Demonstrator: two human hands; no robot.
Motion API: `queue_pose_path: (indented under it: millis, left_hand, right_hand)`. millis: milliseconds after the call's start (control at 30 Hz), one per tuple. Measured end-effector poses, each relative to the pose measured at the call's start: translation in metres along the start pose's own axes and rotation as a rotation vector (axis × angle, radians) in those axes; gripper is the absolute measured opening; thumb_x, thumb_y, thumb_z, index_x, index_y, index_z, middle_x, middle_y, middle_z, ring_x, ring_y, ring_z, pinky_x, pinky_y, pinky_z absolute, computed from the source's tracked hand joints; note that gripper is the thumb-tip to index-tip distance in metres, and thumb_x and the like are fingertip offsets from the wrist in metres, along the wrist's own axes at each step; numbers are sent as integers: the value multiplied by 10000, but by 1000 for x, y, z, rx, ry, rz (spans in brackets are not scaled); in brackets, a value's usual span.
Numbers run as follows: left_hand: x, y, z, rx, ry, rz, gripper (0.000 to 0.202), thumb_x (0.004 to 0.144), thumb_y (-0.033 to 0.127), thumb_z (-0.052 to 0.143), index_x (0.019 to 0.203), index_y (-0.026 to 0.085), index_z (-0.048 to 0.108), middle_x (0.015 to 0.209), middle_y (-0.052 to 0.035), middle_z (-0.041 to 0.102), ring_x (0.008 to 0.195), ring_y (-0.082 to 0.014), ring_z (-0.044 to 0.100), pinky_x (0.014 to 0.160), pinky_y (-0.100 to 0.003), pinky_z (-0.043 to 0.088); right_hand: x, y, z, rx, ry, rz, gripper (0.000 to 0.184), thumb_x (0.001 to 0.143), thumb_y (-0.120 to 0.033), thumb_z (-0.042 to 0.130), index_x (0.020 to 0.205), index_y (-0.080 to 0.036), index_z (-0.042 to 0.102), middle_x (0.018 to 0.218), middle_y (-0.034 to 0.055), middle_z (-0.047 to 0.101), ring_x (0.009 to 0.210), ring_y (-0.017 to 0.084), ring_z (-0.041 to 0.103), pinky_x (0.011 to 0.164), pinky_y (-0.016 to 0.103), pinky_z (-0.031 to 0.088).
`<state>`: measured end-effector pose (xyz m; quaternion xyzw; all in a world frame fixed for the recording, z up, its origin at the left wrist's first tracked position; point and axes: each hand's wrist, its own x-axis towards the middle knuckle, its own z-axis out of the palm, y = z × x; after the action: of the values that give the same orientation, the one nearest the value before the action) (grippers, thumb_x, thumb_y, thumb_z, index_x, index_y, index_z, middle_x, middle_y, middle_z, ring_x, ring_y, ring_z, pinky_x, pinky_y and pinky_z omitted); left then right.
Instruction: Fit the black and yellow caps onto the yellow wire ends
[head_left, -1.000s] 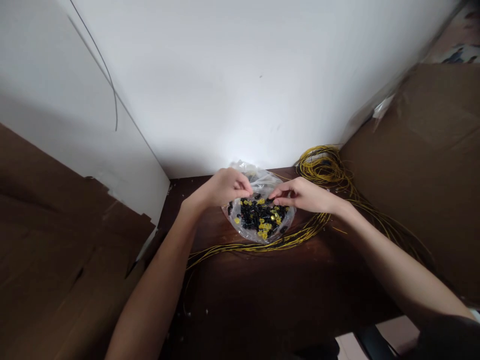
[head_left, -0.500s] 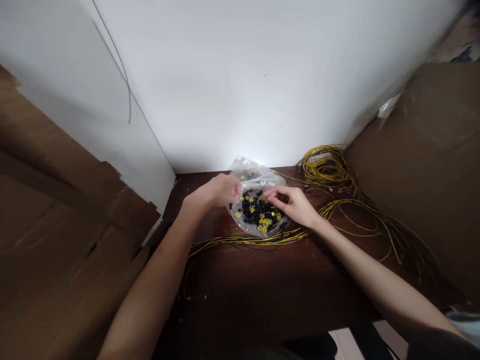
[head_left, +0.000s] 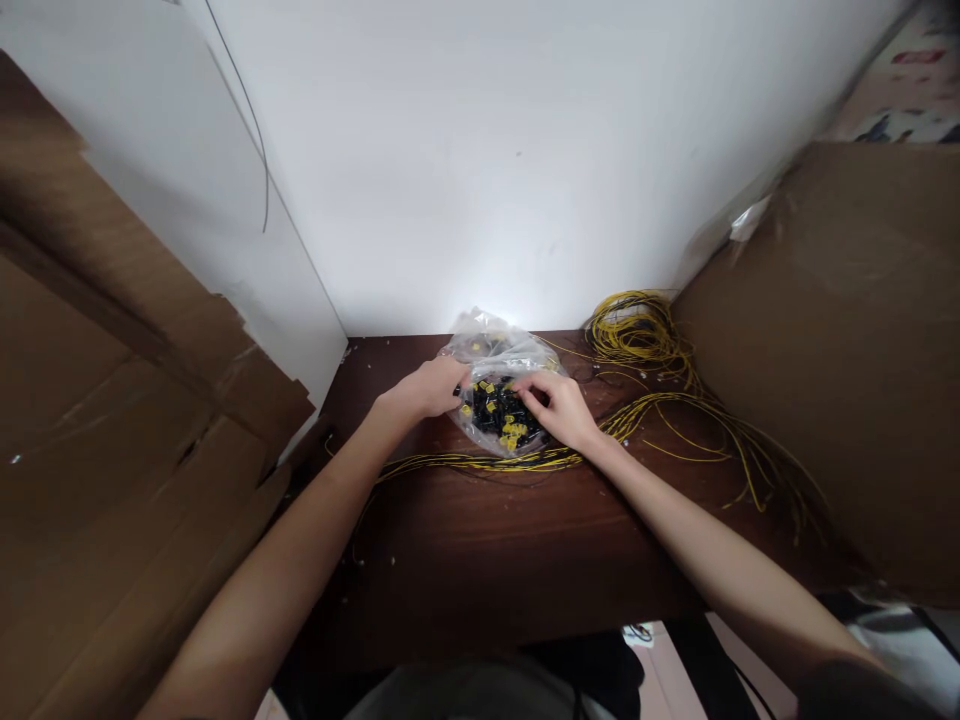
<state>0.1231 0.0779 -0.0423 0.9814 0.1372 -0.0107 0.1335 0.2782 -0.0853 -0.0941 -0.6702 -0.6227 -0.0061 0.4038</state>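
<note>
"On the dark table (head_left: 480, 540), where is the bag?"

"The clear bag (head_left: 517, 362) sits near the white wall (head_left: 480, 200). Black bits (head_left: 487, 419) and yellow bits (head_left: 513, 432) lie in it."

"What is the left hand (head_left: 433, 388) doing?"

"It is curled at the bag's left side. A small dark thing (head_left: 458, 392) shows by its fingertips. I can't tell if it is pinched there, or if the hand has hold of the bag."

"And the right hand (head_left: 564, 408)?"

"It reaches over the bits from the other side. Finger and thumb are near each other, but I can't see if they are clamped on one."

"How would you do this well?"

"I think I'd let one hand steady the bag's edge. With the other I'd pinch just one bit, gently, because small bits look easy to drop."

"And the yellow and black wires (head_left: 480, 463)?"

"They run just in front of the bag. I'd lift my wrist over them, so nothing snags."
</note>
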Motion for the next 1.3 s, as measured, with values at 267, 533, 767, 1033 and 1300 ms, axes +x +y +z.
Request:
queue_pose_path:
  millis: [267, 533, 767, 1033, 1300]
  left_hand:
    - [0, -3, 2, 46, 38, 26, 170, 645, 112, 503, 781, 170, 586, 752, -49, 585, 708, -171, 514, 610, -262, 344]
    - [0, -7, -4, 4, 13, 36, 243, 648, 62, 473, 802, 170, 628, 750, -34, 633, 697, -147, 538, 623, -232, 358]
    - [-5, -13, -18, -43, 65, 71, 189, 718, 114, 475, 745, 140, 660, 703, -35, 642, 613, -104, 516, 599, -219, 350]
    - [-11, 7, -32, -88, 214, 188, 210, 739, 111, 454, 788, 135, 657, 747, -50, 614, 623, -101, 488, 614, -245, 369]
    - [-11, 13, -33, -103, 249, 205, 179, 741, 91, 472, 810, 140, 630, 693, -26, 566, 601, -88, 460, 593, -235, 368]
  right_hand:
    - [0, 1, 0, 18, 1, -9, 152, 818, -153, 501, 844, -189, 646, 869, 26, 692, 804, 176, 626, 734, 300, 466]
    - [0, 0, -1, 32, -6, -10, 140, 818, -154, 504, 832, -187, 640, 869, 29, 691, 815, 176, 625, 757, 307, 470]
    - [0, 1, -1, 27, -15, -9, 145, 819, -155, 502, 843, -183, 642, 864, 31, 684, 810, 169, 623, 768, 304, 474]
    - [0, -2, -3, 22, -35, -9, 158, 823, -163, 491, 847, -176, 646, 873, 45, 683, 814, 176, 623, 765, 317, 478]
    - [0, -2, -4, 19, -45, -11, 150, 826, -159, 487, 840, -185, 635, 871, 35, 676, 806, 167, 618, 767, 312, 473]
